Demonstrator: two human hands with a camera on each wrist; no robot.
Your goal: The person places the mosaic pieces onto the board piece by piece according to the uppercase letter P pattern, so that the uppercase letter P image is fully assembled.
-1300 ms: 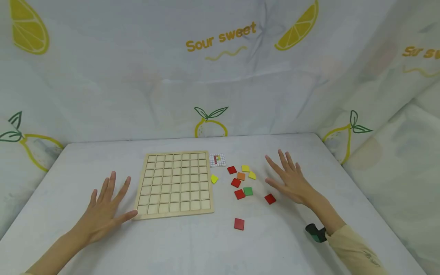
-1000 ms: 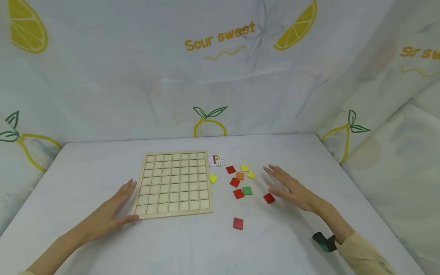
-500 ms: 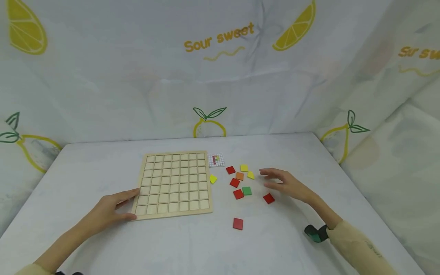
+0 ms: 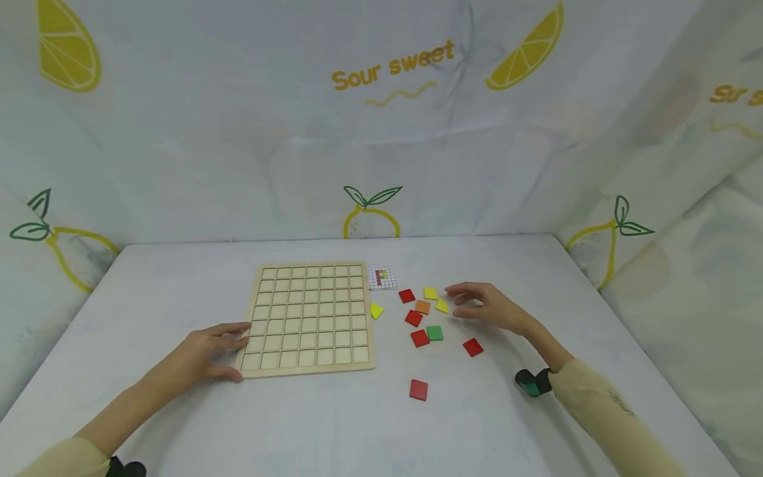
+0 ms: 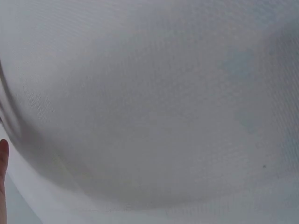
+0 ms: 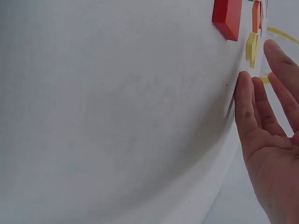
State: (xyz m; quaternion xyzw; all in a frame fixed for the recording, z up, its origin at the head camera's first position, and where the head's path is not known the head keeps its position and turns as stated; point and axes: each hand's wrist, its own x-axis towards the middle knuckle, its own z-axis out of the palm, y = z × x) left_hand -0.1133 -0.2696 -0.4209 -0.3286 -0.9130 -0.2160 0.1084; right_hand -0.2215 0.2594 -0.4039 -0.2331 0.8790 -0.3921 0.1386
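Observation:
A wooden grid board (image 4: 371, 344) with square cells lies on the white table. My left hand (image 4: 199, 354) is at its left edge, fingertips and thumb touching the frame. In the left wrist view only a sliver of a finger (image 5: 3, 158) shows. My right hand (image 4: 485, 307) hovers just right of a rounded yellow tile (image 4: 442, 306), thumb and fingers apart, holding nothing. Near it lie a yellow square tile (image 4: 430, 293), an orange tile (image 4: 422, 307), a green tile (image 4: 435, 333) and several red tiles (image 4: 414, 318). In the right wrist view, the right hand (image 6: 275, 154) is apart from the yellow tile (image 6: 252, 46).
A small pattern card (image 4: 383, 278) touches or nearly touches the board's upper right corner. Another rounded yellow tile (image 4: 377, 311) lies beside the board's right edge. One red tile (image 4: 418, 389) lies nearer the front. A lemon-print cloth (image 4: 250, 152) hangs behind the table.
My left hand has come in from beside the board and now touches its left edge. My right hand has lowered and moved left towards the yellow tiles, its spread fingers bending. The tiles stay put.

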